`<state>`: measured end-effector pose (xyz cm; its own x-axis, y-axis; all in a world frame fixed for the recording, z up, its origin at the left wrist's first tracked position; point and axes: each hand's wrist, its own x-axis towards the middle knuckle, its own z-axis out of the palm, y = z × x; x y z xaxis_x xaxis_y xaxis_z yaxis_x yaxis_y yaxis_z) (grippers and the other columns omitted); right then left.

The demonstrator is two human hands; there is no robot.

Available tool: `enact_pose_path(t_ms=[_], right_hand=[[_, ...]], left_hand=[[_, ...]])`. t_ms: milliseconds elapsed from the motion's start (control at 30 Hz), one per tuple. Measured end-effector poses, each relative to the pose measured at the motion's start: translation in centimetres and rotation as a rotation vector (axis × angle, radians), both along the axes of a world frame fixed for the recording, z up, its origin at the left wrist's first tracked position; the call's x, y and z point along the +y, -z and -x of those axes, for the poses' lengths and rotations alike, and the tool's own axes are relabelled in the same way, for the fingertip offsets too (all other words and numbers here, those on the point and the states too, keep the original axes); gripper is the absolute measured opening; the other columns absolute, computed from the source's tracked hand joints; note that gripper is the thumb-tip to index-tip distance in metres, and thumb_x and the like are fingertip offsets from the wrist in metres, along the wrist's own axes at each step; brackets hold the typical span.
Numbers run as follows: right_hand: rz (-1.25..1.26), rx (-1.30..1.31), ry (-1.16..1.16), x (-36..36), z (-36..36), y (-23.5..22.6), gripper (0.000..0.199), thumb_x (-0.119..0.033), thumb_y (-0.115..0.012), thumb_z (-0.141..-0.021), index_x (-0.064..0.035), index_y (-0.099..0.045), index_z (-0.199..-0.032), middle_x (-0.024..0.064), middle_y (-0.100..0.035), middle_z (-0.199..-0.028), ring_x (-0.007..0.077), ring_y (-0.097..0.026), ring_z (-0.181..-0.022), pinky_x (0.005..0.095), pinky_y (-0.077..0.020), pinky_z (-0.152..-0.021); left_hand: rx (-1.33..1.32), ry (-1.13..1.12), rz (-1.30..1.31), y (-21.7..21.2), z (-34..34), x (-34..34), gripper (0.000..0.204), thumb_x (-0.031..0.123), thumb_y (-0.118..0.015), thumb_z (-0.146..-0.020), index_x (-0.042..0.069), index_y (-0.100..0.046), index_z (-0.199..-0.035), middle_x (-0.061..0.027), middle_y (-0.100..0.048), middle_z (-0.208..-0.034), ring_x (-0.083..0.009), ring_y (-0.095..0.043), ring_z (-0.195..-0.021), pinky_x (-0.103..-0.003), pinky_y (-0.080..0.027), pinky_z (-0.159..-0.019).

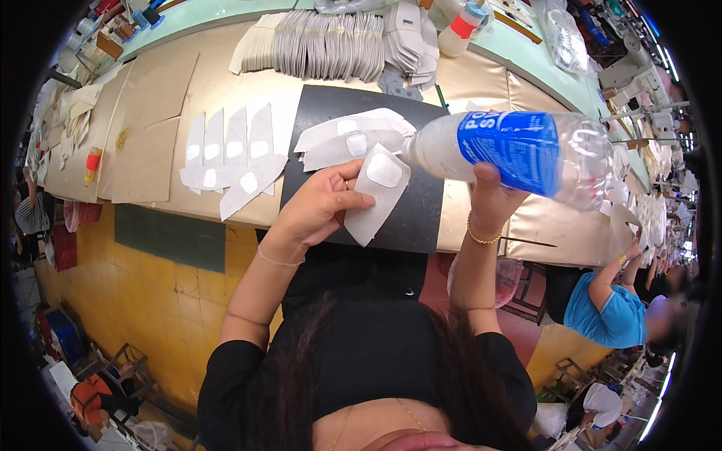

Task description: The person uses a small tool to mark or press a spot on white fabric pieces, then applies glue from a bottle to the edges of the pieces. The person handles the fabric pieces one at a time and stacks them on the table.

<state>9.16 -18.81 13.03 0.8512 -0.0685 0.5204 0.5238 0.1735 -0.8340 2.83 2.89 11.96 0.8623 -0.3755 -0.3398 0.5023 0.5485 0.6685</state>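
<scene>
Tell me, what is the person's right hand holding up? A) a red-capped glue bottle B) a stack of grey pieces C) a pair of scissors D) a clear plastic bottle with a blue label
D: the right hand grips a clear plastic bottle with a blue label, tilted sideways over the table.

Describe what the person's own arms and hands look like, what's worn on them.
Both forearms are bare below black sleeves that end around the upper arms. The left hand has a thin, fine chain bracelet at the wrist. The right hand has a gold beaded bracelet at the wrist. No gloves, and no rings that can be made out.
</scene>
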Motion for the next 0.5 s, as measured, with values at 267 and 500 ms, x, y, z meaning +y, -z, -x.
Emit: enact_pose_path(t_ms=[267,500], right_hand=[[0.137,0.027,0.057,1.1,0.3,0.8,0.072,-0.019,-0.084,-0.068,0.0041,-0.047,-0.125,0.0149,-0.058,-0.116,0.0237,-0.059,-0.103,0.0355,-0.0508,-0.087],[0.284,0.262,-0.244,0.7,-0.8,1.3,0.077,-0.024,-0.082,-0.072,0.003,-0.04,-0.131,0.0171,-0.053,-0.123,0.0266,-0.055,-0.11,0.0389,-0.0483,-0.092]], left_hand=[[0.047,0.012,0.015,-0.3,0.1,-0.2,0.052,-0.004,-0.063,-0.08,-0.005,-0.046,-0.129,-0.0074,-0.065,-0.106,-0.0112,-0.064,-0.091,-0.025,-0.054,-0.079],[0.075,0.134,0.01,0.4,-0.2,0.1,0.045,-0.005,-0.06,-0.082,-0.003,-0.049,-0.126,-0.008,-0.064,-0.107,-0.0129,-0.064,-0.093,-0.026,-0.052,-0.082]])
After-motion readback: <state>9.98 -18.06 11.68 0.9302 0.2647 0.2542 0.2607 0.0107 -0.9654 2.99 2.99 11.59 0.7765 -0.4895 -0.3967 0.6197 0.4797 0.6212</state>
